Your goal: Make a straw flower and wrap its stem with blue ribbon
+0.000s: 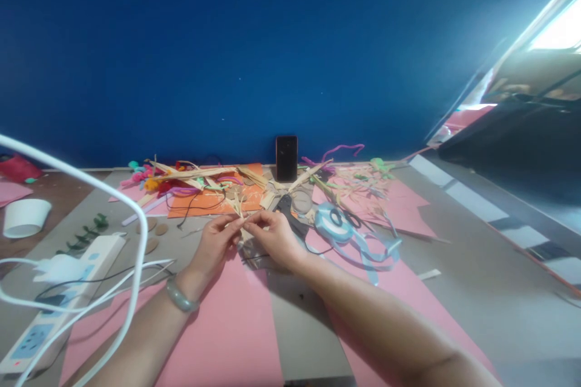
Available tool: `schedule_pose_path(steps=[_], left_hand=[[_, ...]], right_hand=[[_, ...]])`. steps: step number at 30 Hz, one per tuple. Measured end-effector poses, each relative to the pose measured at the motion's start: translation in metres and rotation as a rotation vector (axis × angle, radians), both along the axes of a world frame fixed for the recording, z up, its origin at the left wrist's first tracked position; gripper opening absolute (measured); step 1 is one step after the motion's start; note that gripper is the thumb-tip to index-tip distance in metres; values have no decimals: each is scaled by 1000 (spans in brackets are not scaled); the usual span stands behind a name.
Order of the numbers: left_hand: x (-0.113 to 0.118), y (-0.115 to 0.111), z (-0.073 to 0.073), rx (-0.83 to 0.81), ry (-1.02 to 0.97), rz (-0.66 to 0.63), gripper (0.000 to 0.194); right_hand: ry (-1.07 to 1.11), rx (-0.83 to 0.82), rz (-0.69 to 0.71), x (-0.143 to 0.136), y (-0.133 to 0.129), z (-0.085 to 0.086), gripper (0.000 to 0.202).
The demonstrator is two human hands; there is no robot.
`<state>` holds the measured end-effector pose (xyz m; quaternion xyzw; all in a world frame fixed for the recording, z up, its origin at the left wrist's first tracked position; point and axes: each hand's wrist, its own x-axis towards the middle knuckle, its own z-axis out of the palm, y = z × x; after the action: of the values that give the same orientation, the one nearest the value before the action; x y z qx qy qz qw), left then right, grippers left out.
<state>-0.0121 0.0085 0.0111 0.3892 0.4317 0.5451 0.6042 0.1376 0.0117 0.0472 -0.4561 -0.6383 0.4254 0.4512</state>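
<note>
My left hand [216, 243] and my right hand [278, 242] meet over the middle of the table, fingertips nearly touching. Both are closed in a pinch on pale dried husk strips [239, 205], whose frayed ends stick up between them. The part inside the fingers is hidden. Just beyond my right hand lie a black object [293, 217] and a round, clear disc-like thing [302, 201]. A roll of light blue ribbon [333, 224] lies to the right with its tail loose. Dark-handled scissors, partly covered, seem to rest by the roll.
A phone [286, 159] leans upright against the blue wall [281, 60]. Husk strips and coloured pipe cleaners lie on orange paper [181, 208] and pink paper [218, 338]. At left are a power strip [91, 272], a white cable [138, 266] crossing the foreground, and a white cup [27, 219].
</note>
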Motion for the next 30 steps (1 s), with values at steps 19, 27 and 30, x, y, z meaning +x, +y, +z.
schedule_pose_path(steps=[19,27,30], left_hand=[[-12,4,8,20,-148,-120,32],[-7,3,15,40,-126,-68,25],[-5,3,16,35,-128,-46,27]], right_hand=[[71,-43,112,2,4,-2,14],[46,-34,200,5,7,-7,18],[41,-24,182,5,7,-8,16]])
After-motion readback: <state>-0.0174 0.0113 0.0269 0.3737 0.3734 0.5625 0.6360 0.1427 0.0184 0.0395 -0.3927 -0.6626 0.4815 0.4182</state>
